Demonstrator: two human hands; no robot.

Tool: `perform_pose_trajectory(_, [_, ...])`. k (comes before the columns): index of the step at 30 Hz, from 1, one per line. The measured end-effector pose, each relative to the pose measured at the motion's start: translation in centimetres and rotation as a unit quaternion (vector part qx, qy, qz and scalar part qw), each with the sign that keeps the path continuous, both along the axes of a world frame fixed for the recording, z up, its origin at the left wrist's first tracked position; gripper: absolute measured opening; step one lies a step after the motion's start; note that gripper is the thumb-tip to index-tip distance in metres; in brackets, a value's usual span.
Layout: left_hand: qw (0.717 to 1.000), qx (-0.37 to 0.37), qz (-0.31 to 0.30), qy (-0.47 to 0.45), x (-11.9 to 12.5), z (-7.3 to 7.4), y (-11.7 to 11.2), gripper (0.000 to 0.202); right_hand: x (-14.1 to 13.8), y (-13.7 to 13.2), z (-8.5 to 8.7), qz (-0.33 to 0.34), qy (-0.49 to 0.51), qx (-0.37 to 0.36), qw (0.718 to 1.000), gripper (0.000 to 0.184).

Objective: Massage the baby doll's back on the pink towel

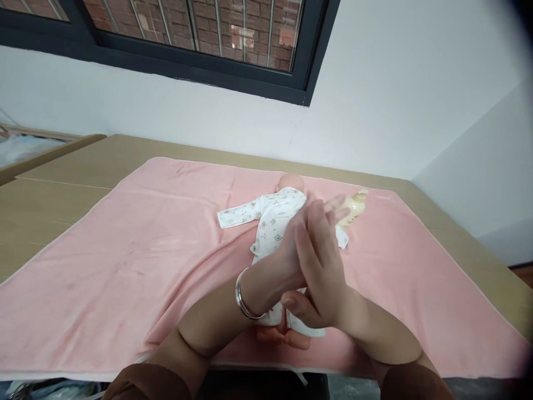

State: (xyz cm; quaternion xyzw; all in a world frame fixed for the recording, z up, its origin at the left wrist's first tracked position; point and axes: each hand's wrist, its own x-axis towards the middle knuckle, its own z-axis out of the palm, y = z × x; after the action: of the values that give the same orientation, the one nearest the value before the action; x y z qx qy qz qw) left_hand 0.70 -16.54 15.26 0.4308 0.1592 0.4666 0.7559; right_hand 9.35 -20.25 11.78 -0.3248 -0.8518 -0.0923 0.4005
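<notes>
A baby doll in a white printed suit lies on its back on a pink towel, head toward the wall. My left hand and my right hand are pressed palm to palm above the doll's belly, fingers stretched out flat, holding nothing. A silver bangle sits on my left wrist. The doll's bare feet show below my hands. A pale yellow bottle lies on the towel just beyond my fingertips, partly hidden by them.
The towel covers a wooden table that runs to a white wall under a dark-framed window. A wooden frame stands at the far left. The table's right edge falls away near the corner wall.
</notes>
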Motion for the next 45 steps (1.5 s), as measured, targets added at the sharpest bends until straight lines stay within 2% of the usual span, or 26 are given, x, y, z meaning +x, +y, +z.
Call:
perform_pose_trajectory(3, [0.998,-0.057,-0.016,-0.006,-1.7,1.7,0.6,0.066,-0.3,0.4,-1.0,0.041,0.000,-0.013,0.999,0.080])
perform_pose_trajectory(7, [0.992,-0.108,0.041,-0.045,-2.3,2.8,0.7,0.069,0.4,1.4,-0.8,0.056,0.021,-0.072,0.996,0.072])
perform_pose_trajectory(9, [0.989,-0.131,0.033,-0.056,-1.9,2.7,0.3,0.068,1.0,1.8,-0.3,0.049,0.035,-0.088,0.994,0.069])
perform_pose_trajectory(12, [0.984,-0.159,-0.045,-0.067,-1.2,2.5,-0.5,0.069,2.1,2.0,0.6,0.016,0.050,-0.107,0.993,0.062])
perform_pose_trajectory(15, [0.981,-0.149,-0.093,-0.079,-0.2,2.1,-1.2,0.067,2.9,1.9,1.1,-0.027,0.060,-0.112,0.991,0.061])
perform_pose_trajectory(21, [0.985,-0.129,-0.095,-0.057,1.2,1.0,-1.8,0.056,3.4,1.5,1.2,-0.081,0.062,-0.115,0.988,0.066])
perform_pose_trajectory(24, [0.983,-0.150,-0.089,-0.051,1.1,0.7,-1.4,0.058,2.5,1.5,0.7,-0.074,0.050,-0.089,0.992,0.071])
perform_pose_trajectory(26, [0.984,-0.166,-0.056,-0.045,0.6,0.8,-0.9,0.063,1.6,1.4,0.1,-0.030,0.048,-0.075,0.996,0.071])
perform_pose_trajectory(29, [0.989,-0.141,0.039,-0.016,-0.7,1.2,-0.1,0.068,0.3,1.1,-0.9,0.052,0.044,-0.072,0.995,0.075])
perform_pose_trajectory(32, [0.991,-0.059,0.119,0.025,-2.3,1.7,0.7,0.066,-0.5,0.9,-1.6,0.108,0.037,-0.097,0.989,0.077])
perform_pose_trajectory(35, [0.982,0.023,0.180,0.058,-3.5,2.0,1.3,0.066,-0.6,0.8,-1.6,0.145,0.045,-0.127,0.980,0.070])
perform_pose_trajectory(38, [0.961,0.075,0.258,0.069,-3.6,1.7,2.1,0.064,-0.2,1.1,-1.4,0.130,0.055,-0.149,0.979,0.063])
perform_pose_trajectory(40, [0.934,0.118,0.330,0.068,-3.1,1.0,3.0,0.059,0.1,1.8,-1.4,0.104,0.065,-0.159,0.980,0.060])
perform_pose_trajectory(43, [0.885,0.180,0.419,0.091,-1.9,-1.0,5.6,0.050,0.5,3.9,-2.2,0.054,0.088,-0.180,0.978,0.054])
perform_pose_trajectory(45, [0.868,0.192,0.428,0.163,-1.2,-3.1,8.2,0.050,0.7,5.7,-3.3,0.001,0.110,-0.194,0.975,0.049])
